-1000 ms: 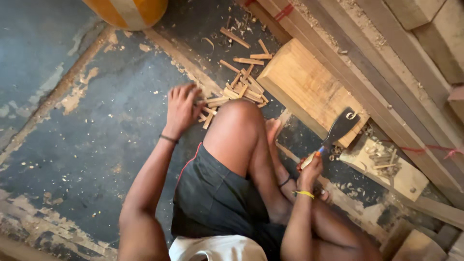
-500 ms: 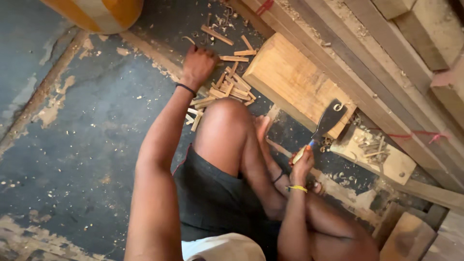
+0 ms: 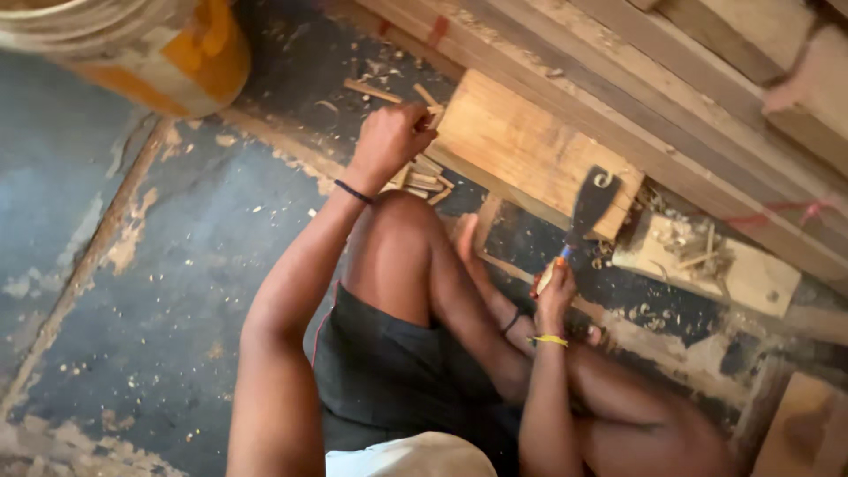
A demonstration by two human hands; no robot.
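Head view looks down on a person seated on a worn dark floor (image 3: 177, 291), knees bent. Their left hand (image 3: 389, 141) is closed around a thin wooden stick (image 3: 433, 113), pinched at the far edge of a pile of short wood sticks (image 3: 422, 178) that lies just left of a flat wooden block (image 3: 530, 155). Their right hand (image 3: 555, 291) is wrapped tight on the handle of a cleaver-like chopping blade (image 3: 590, 205), whose dark blade points away and rests at, or just over, the near right corner of the block; contact cannot be told. A bare foot (image 3: 466, 243) lies just near the block, between the two hands. A smaller offcut with shavings (image 3: 707, 256) sits to the right, long planks (image 3: 671, 97) run behind, and a yellow-and-white bucket (image 3: 150, 53) stands at far left. The main risk seems to be the fingers: if the stick is stood on the block and held low, a chop could land on the fingertips. A glancing cut could also slide off the block's edge toward the foot or shin, since both sit close. Loose sticks and chips underfoot might let the block shift under a blow.
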